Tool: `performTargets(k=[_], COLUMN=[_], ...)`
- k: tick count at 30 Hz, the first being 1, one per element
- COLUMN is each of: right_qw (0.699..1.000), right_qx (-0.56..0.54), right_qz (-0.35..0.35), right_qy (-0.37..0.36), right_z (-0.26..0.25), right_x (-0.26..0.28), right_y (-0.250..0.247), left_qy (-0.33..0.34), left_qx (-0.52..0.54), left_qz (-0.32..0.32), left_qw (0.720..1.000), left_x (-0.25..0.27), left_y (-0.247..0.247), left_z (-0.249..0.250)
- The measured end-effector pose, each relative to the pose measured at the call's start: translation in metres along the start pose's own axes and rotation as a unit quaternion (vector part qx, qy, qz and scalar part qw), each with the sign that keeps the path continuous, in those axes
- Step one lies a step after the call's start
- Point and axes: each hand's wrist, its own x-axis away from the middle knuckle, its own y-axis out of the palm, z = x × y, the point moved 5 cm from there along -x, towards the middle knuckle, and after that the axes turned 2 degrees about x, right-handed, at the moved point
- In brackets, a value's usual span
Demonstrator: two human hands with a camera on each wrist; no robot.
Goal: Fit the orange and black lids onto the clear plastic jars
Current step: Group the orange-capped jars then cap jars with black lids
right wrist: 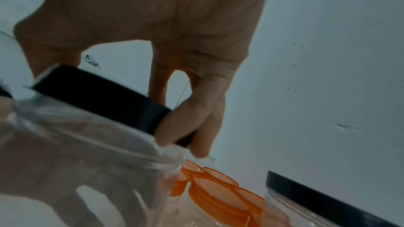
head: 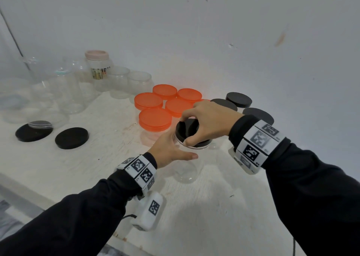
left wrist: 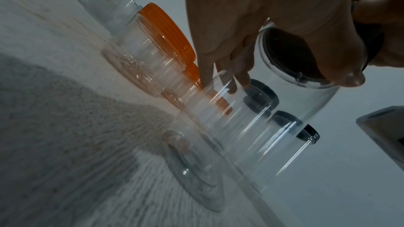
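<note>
At the middle of the white table [head: 93, 158] stands a clear plastic jar [head: 186, 171]. My left hand [head: 171, 148] holds its upper wall from the left, thumb across the front, fingers round the far side. A black lid [head: 186, 128] sits on the jar's mouth, slightly tilted. My right hand [head: 204, 121] grips that lid from above, thumb at the near rim and fingers on the far rim. The right wrist view shows the black lid [right wrist: 104, 99] pinched at its edge above the jar [right wrist: 76, 153]. In the left wrist view the lid [left wrist: 290, 54] shows through the jar [left wrist: 251, 135].
Several orange-lidded jars [head: 155, 119] cluster just behind my hands, with black-lidded jars [head: 238, 99] to their right by the wall. Two loose black lids [head: 71, 138] [head: 23, 135] lie at the left. Open clear jars [head: 118, 80] and a pink-lidded jar [head: 96, 55] stand at back left.
</note>
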Motion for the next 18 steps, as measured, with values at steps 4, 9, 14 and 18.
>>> performTargets(k=[4, 9, 14, 18], right_qw=[0.998, 0.996, 0.987, 0.995], right_qx=[-0.003, 0.062, -0.034, -0.04], right_qz=[0.025, 0.009, -0.152, -0.086], right_qy=[0.052, 0.062, -0.041, -0.043], right_z=[0.0001, 0.003, 0.0021, 0.0018], right_x=[-0.0019, -0.001, 0.0021, -0.0038], right_y=[0.0056, 0.0049, 0.0012, 0.0025], left_qy=[-0.007, -0.018, -0.023, -0.03], left_qx=[-0.013, -0.024, -0.02, -0.006], left_qz=[0.018, 0.002, -0.065, -0.077], left_qw=[1.0, 1.0, 0.997, 0.997], left_x=[0.0024, 0.0016, -0.0027, -0.0037], left_y=[0.0011, -0.0023, -0.0065, -0.0076], left_z=[-0.0036, -0.0022, 0.0007, -0.001])
